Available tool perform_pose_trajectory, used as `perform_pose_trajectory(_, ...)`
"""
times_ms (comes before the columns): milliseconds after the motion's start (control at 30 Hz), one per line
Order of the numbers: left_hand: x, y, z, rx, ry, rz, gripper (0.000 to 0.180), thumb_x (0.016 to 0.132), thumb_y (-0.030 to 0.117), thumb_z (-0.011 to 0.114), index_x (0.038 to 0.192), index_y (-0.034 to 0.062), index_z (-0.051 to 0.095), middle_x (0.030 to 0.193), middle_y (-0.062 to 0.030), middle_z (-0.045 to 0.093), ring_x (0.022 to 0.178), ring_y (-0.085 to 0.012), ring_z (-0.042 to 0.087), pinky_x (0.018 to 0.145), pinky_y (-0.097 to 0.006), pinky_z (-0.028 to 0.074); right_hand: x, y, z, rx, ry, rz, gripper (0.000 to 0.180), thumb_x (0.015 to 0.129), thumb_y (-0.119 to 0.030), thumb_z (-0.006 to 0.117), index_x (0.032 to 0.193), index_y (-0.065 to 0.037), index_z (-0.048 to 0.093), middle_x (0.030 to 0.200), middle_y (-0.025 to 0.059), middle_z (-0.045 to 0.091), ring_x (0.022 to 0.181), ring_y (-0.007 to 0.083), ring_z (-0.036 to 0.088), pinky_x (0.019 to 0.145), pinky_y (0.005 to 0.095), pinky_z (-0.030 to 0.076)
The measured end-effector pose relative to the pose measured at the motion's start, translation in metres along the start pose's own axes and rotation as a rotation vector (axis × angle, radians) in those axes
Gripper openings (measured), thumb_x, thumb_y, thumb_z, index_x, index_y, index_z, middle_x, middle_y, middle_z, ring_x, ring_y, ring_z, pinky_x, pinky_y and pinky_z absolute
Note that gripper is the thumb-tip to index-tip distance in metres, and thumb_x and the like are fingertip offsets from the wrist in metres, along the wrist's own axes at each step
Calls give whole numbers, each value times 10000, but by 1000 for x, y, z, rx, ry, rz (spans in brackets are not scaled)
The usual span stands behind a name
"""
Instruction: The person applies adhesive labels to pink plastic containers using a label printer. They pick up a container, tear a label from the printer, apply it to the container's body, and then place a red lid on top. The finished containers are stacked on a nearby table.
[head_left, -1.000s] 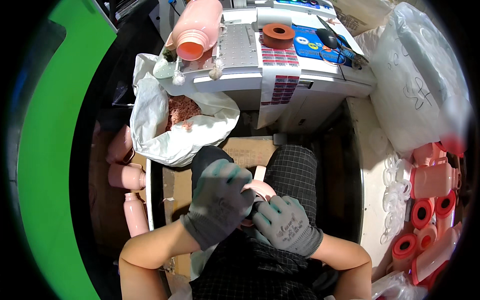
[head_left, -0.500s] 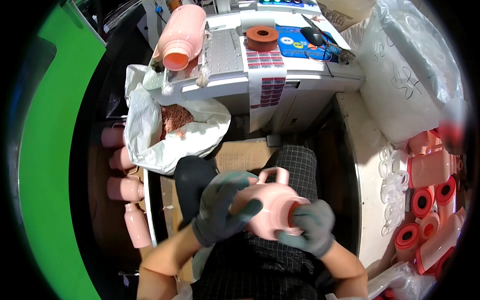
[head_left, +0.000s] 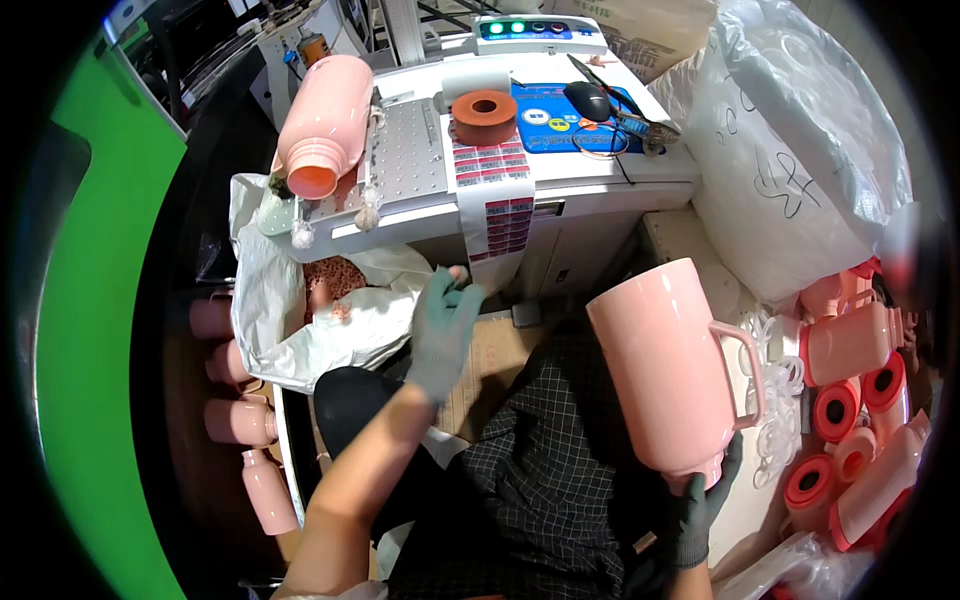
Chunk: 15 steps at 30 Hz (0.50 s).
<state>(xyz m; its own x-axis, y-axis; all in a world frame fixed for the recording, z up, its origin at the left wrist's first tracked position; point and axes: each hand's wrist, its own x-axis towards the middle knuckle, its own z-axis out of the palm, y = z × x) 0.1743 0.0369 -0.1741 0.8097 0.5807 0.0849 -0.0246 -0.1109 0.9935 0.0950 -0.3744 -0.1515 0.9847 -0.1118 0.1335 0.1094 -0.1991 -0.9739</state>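
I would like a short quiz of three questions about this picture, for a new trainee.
1. True or false: the right hand holds the pink plastic jug with a handle by its lower end.
2. What does the gloved left hand touch? A) the black mouse B) the hanging strip of labels C) the red tape roll
3. What colour are both gloves?

Key: 1 true; 2 B; 3 grey.

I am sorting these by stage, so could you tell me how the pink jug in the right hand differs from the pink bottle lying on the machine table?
The pink jug, gripped at its base by the right hand, has a side handle; the pink bottle has none. The jug is held tilted above the lap; the bottle lies on its side, orange mouth toward the camera. Both are glossy pink.
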Motion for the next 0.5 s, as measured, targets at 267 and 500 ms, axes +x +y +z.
perform_pose_trajectory(267,64,-144,20,411,27,-51,689,844,51,789,1473,-1,511,994,-129,741,809,-172,668,736,-302,553,-9,-2,13,-190,-247,-57,1188,733,-199,794,1664,32,93,1613,222,358,1449,321,451,1170,457,417)
perform_pose_trajectory(500,-10,-40,4,495,136,502,421,862,59,788,1270,-6,702,882,-121,738,752,-163,674,719,-309,548,-10,6,19,-213,-238,-138,1186,748,-150,829,1667,24,99,1614,214,363,1435,308,466,1164,446,428)
